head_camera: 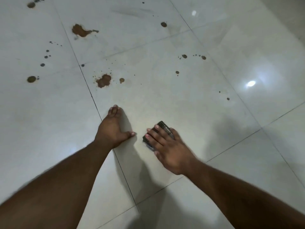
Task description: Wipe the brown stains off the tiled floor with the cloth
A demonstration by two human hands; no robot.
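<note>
- Head view: glossy pale floor (189, 100) of large square tiles, thin dark grout lines (92, 96) running diagonally across frame.
- Two bright light reflections on the tiles at right, the big one (251, 83) mid-right, a small one (194, 13) near top.
- Brown stains scattered over the far half of the floor, none under the hands.
- Biggest stain (81, 31) top left-centre, with a tail smeared to the right.
- Second big stain (104, 80) centre, just right of a grout line, fine specks around it, small blot (121, 80) beside it.
- Round spots: top-left corner (31, 4), left edge (31, 79), top right-centre (163, 24), a pair (184, 56) and (203, 57) right of centre, one (177, 72) below them.
- Small dark droplets (42, 64) on the left tile, tiny ones (228, 98) lower right.
- Faint grey streak (132, 11) at top centre.
- Left hand (113, 128) flat on the floor, fingers straight and together, thumb out to the right, holds nothing; sits just right of a grout line.
- Right hand (168, 146) presses down on a dark folded cloth (162, 128), fingers spread straight over it, not curled.
- Cloth lies on the near centre tile, just right of the left thumb, well apart from every stain.
- Both forearms bare, reaching in from the bottom edge; their shadows fall on the tiles.
</note>
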